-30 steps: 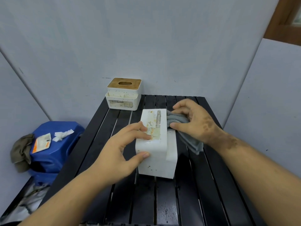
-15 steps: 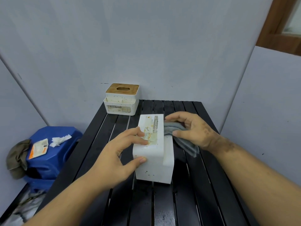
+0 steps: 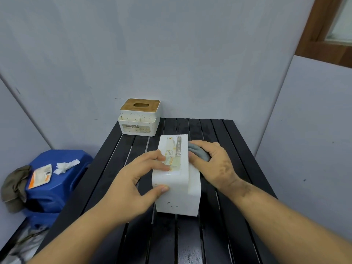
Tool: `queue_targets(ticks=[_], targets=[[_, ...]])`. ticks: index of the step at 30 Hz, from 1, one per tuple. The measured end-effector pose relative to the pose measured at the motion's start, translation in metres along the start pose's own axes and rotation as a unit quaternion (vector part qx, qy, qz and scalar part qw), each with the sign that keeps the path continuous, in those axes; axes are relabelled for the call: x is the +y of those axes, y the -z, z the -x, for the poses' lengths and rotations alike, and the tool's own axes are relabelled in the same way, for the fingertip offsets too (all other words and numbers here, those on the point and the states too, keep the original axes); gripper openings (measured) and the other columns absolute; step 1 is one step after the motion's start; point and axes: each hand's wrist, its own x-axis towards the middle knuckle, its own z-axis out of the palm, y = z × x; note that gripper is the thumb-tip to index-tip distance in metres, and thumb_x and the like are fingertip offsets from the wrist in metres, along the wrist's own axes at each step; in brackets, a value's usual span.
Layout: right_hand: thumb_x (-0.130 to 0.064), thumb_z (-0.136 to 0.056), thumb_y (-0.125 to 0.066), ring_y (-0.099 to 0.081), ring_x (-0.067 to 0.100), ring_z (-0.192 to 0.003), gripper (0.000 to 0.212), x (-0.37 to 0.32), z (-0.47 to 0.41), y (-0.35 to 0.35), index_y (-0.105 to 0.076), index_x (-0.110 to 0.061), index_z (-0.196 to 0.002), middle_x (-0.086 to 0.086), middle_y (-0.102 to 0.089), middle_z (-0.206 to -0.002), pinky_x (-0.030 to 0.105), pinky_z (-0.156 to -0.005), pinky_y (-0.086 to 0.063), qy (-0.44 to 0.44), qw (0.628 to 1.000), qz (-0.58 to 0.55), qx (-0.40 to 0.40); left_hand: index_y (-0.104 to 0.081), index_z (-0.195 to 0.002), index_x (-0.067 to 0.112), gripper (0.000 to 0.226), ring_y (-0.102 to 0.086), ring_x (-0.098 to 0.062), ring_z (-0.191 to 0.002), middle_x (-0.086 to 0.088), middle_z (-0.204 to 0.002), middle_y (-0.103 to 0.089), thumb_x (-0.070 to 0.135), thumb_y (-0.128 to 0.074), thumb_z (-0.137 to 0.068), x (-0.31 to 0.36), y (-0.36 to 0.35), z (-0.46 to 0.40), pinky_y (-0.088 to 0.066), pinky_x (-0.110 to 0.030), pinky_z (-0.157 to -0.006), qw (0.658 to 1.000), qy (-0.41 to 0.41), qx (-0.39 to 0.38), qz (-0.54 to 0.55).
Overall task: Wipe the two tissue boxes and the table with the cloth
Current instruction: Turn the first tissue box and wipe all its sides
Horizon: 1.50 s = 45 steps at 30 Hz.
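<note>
Two tissue boxes sit on the slatted table [image 3: 238, 141]: the left hand [image 3: 133, 187] grasps the near tissue box [image 3: 177, 191], the right hand [image 3: 215, 164] presses one grey cloth [image 3: 199, 152] against it, and the second tissue box [image 3: 139, 119] stands at the far left corner.

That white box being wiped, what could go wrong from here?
The near tissue box lies on its side; only the left hand steadies it, so a hard push from the cloth in the right hand might slide it. The far tissue box sits at the table corner and could be knocked off.
</note>
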Motion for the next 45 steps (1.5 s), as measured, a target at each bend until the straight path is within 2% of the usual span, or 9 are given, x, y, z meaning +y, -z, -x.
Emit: queue_targets(ticks=[3,9,16,23,28,32,38,43,45], targets=[[-0.037,-0.079,-0.080,-0.063,0.008,-0.104,0.031,0.007,-0.003,0.010,-0.072,-0.040,-0.108,-0.011,-0.070,-0.106,0.032,-0.089,-0.055,-0.037,0.998,0.023,-0.040,-0.071,-0.114,0.036,0.035,-0.052,-0.008,-0.139,0.017,-0.136,-0.061,0.039,-0.078,-0.080,0.000,0.000,-0.002,-0.046,-0.026,-0.112,1.000,-0.016,0.005,-0.025],[-0.017,-0.080,-0.080,-0.071,0.008,-0.083,0.023,0.003,-0.008,0.069,-0.075,-0.025,-0.102,-0.008,-0.076,-0.091,0.018,-0.072,-0.054,-0.037,0.995,0.039,-0.080,-0.070,-0.114,0.032,0.033,-0.053,-0.007,-0.137,0.017,-0.135,-0.061,0.036,-0.077,-0.082,0.001,0.000,-0.003,-0.044,-0.017,-0.109,0.999,-0.030,0.000,-0.019],[-0.027,-0.086,-0.074,-0.057,0.004,-0.100,0.032,-0.003,-0.004,0.026,-0.068,-0.043,-0.113,-0.017,-0.066,-0.099,0.021,-0.090,-0.049,0.013,0.990,0.097,-0.097,-0.071,-0.113,0.032,0.034,-0.051,-0.003,-0.138,0.018,-0.136,-0.060,0.036,-0.077,-0.081,0.002,0.001,-0.004,-0.042,-0.012,-0.108,1.000,-0.020,-0.007,-0.004],[-0.032,-0.081,-0.076,-0.064,0.012,-0.110,0.039,0.008,-0.014,0.049,-0.064,-0.037,-0.118,-0.009,-0.069,-0.114,0.040,-0.097,-0.053,-0.023,0.993,0.067,-0.095,-0.071,-0.112,0.035,0.032,-0.049,0.002,-0.139,0.021,-0.138,-0.059,0.036,-0.077,-0.081,0.003,0.002,-0.002,-0.039,-0.009,-0.108,1.000,-0.006,-0.014,0.011],[-0.008,-0.085,-0.075,-0.071,0.013,-0.088,0.035,0.001,-0.004,0.022,-0.058,-0.023,-0.113,-0.002,-0.072,-0.111,0.035,-0.076,-0.059,-0.027,0.994,-0.046,-0.098,-0.072,-0.112,0.031,0.034,-0.048,0.002,-0.139,0.021,-0.139,-0.059,0.038,-0.078,-0.079,0.002,0.003,-0.002,-0.038,-0.009,-0.109,1.000,0.001,-0.013,0.006],[-0.004,-0.086,-0.072,-0.062,0.041,-0.055,0.033,0.009,-0.007,0.046,-0.062,-0.018,-0.114,0.004,-0.072,-0.108,0.059,-0.050,-0.055,-0.050,0.993,-0.064,-0.087,-0.070,-0.113,0.036,0.034,-0.048,0.002,-0.139,0.022,-0.140,-0.058,0.040,-0.077,-0.079,0.003,0.002,-0.002,-0.038,-0.010,-0.110,1.000,0.006,-0.015,0.012],[-0.010,-0.081,-0.080,-0.071,0.010,-0.090,0.032,-0.002,-0.006,0.015,-0.071,-0.018,-0.111,-0.003,-0.074,-0.104,0.023,-0.075,-0.056,-0.049,0.994,-0.066,-0.069,-0.069,-0.114,0.037,0.037,-0.048,0.003,-0.139,0.025,-0.138,-0.058,0.040,-0.077,-0.078,0.003,0.002,-0.003,-0.038,-0.009,-0.109,1.000,0.006,-0.009,0.017],[-0.011,-0.083,-0.077,-0.062,0.048,-0.057,0.031,0.004,-0.010,0.051,-0.070,-0.015,-0.113,0.013,-0.073,-0.098,0.050,-0.055,-0.057,-0.083,0.987,-0.098,-0.099,-0.068,-0.115,0.041,0.039,-0.047,0.004,-0.140,0.028,-0.140,-0.057,0.042,-0.077,-0.078,0.003,0.001,-0.003,-0.038,-0.013,-0.112,1.000,0.014,-0.013,0.015],[-0.011,-0.082,-0.078,-0.064,0.046,-0.060,0.031,0.001,-0.009,0.046,-0.070,-0.016,-0.112,0.011,-0.074,-0.099,0.049,-0.056,-0.058,-0.077,0.988,-0.099,-0.094,-0.068,-0.114,0.042,0.038,-0.046,0.003,-0.141,0.028,-0.140,-0.057,0.042,-0.077,-0.078,0.003,0.001,-0.002,-0.038,-0.013,-0.112,1.000,0.017,-0.014,0.022]])
